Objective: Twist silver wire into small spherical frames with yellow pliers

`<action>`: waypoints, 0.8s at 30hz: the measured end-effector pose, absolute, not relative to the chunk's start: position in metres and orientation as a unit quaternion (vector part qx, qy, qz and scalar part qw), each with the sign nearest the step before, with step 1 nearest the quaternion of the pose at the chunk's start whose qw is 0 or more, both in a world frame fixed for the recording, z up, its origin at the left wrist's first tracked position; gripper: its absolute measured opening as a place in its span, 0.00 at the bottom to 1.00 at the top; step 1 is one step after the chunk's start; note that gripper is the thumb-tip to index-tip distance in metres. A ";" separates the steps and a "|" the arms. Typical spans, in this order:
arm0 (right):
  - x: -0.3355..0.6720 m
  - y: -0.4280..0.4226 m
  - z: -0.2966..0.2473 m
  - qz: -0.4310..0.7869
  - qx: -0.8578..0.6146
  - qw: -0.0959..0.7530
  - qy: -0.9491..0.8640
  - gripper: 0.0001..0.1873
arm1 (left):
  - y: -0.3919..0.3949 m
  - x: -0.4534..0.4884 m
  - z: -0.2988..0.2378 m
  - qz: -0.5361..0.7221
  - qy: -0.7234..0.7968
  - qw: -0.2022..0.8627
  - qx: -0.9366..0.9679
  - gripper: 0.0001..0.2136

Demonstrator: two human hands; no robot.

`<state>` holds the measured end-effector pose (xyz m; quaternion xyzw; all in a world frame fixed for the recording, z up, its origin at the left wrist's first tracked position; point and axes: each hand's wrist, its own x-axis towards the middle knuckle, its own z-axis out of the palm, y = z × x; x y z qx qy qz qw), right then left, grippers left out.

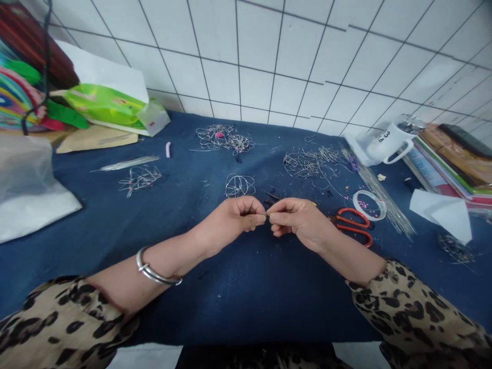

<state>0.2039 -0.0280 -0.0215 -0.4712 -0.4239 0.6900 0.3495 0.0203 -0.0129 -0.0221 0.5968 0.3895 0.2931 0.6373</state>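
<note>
My left hand (pixel 240 215) and my right hand (pixel 294 218) meet above the middle of the blue cloth (pixel 238 302). Thumb and forefinger are pinched together on each, and the fingertips nearly touch. Whatever lies between them is too small to make out. Just behind my left hand rests a loose coil of thin wire (pixel 240 185). Beyond my right fingers the dark tip of a tool (pixel 273 196) shows, the rest hidden. Scissors with orange-red handles (pixel 355 211) lie by my right wrist, their blades partly covered by it.
Tangled wire heaps (pixel 309 161) lie toward the tiled wall (pixel 261 87). A round clear dish (pixel 380 212) holds small pink beads, beside a bundle of straight wires (pixel 388 202). A white mug (pixel 388 141) and stacked books (pixel 449 169) stand right; a green packet (pixel 107 105) sits left.
</note>
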 end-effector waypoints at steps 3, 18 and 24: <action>0.202 -0.029 -0.023 0.685 -0.467 0.369 -0.420 0.10 | -0.014 0.022 -0.023 0.305 0.383 0.643 0.589 0.02; 0.203 -0.027 -0.022 0.701 -0.452 0.364 -0.415 0.10 | -0.013 0.020 -0.024 0.281 0.360 0.731 0.507 0.05; 0.203 -0.027 -0.022 0.698 -0.449 0.363 -0.424 0.09 | -0.009 0.016 -0.023 0.264 0.370 0.724 0.519 0.07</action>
